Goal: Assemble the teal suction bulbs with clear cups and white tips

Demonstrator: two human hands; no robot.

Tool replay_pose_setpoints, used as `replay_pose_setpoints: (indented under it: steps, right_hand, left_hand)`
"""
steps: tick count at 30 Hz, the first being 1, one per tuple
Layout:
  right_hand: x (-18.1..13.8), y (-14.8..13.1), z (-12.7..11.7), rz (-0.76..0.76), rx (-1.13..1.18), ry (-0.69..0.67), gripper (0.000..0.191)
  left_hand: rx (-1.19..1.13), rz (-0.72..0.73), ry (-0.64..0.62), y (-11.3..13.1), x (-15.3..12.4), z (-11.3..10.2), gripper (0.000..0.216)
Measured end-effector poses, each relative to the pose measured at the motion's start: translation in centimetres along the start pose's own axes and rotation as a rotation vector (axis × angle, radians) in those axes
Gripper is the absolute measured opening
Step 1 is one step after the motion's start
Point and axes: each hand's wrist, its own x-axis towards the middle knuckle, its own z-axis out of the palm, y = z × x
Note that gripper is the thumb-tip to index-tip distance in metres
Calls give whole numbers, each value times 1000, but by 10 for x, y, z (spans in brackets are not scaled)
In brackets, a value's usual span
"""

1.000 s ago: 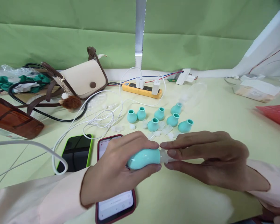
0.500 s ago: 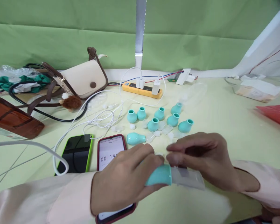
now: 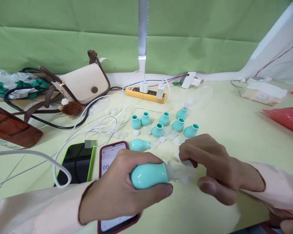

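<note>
My left hand [image 3: 117, 191] is wrapped round a glossy teal squeeze bulb [image 3: 148, 175], which lies on its side with its neck toward the right. A clear plastic tip [image 3: 182, 172] sticks out of that neck. Close by the tip is my right hand [image 3: 217, 169], its thumb apart from the bent fingers and nothing visible between them; whether a fingertip touches the tip I cannot tell. Beyond the hands lies another teal bulb [image 3: 138, 145] with a clear piece at its mouth. Several open-mouthed teal bulbs [image 3: 157, 130] stand behind it, among small clear plastic parts [image 3: 172, 135].
A phone in a dark red case [image 3: 112, 156] lies partly under my left hand, and a green-edged phone [image 3: 74, 162] is left of it. White cables [image 3: 102, 125], a cream handbag [image 3: 85, 83] and a yellow power strip [image 3: 146, 95] sit farther back. A red bag [image 3: 285, 118] is at right.
My left hand has turned, showing more of the bulb, and moved slightly left. My right thumb and fingers were close together above the clear tip; now they are apart and lower.
</note>
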Motion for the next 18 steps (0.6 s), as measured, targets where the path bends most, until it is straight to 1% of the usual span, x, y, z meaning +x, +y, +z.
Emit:
replay_pose_setpoints:
  steps: [2,5,6,8,10,12,13,14,16,18]
  right_hand:
    - [2,2,-1,-79,-15,-48,30]
    - [3,7,4,-224,-84,-21,31]
    - [3,9,6,-271,-118,-4,32]
    - [2,10,9,-318,-157,9,33]
    - [1,11,11,-290,-118,0,35]
    - [0,10,12,-224,-51,-28,34]
    - [-1,10,12,-199,-27,-45,34]
    - [-2,9,12,-181,-18,-62,33]
    - [-3,8,11,-160,-26,-86,31]
    - [-3,6,10,-149,-52,-87,30]
  left_hand:
    - [-97,-22,-60,0,-1,-3,16]
    - [-238,-105,-186,1,-2,-6,15]
    - [-271,-151,-200,1,-2,-6,15]
    - [-341,-238,-171,2,-1,-6,21]
    - [-437,-278,-171,3,2,-6,20]
    - [-508,-294,-234,4,5,-6,10]
    - [-519,-307,-264,4,6,-5,11]
    - [-512,-326,-274,4,6,-5,13]
    - [-456,-374,-249,2,5,-6,17]
    - [-371,-375,-238,0,3,-6,21]
